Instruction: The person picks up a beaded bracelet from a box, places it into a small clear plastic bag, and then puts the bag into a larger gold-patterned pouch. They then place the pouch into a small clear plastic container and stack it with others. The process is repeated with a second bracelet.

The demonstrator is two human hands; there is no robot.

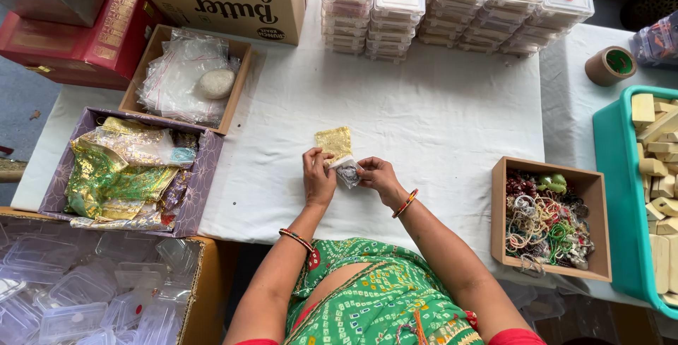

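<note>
Holding a small clear packet (pixel 348 173) between both hands, I pinch it at the mouth of a gold mesh pouch (pixel 333 142) that lies flat on the white cloth (pixel 438 112), probably so the pouch stays steady. My left hand (pixel 318 177) presses the pouch's lower edge; my right hand (pixel 378 175) grips the packet's other side, fingers closed on it. A wooden box of bangles (pixel 548 218) sits near my right, a tray of shiny fabric bags (pixel 127 175) at my left.
</note>
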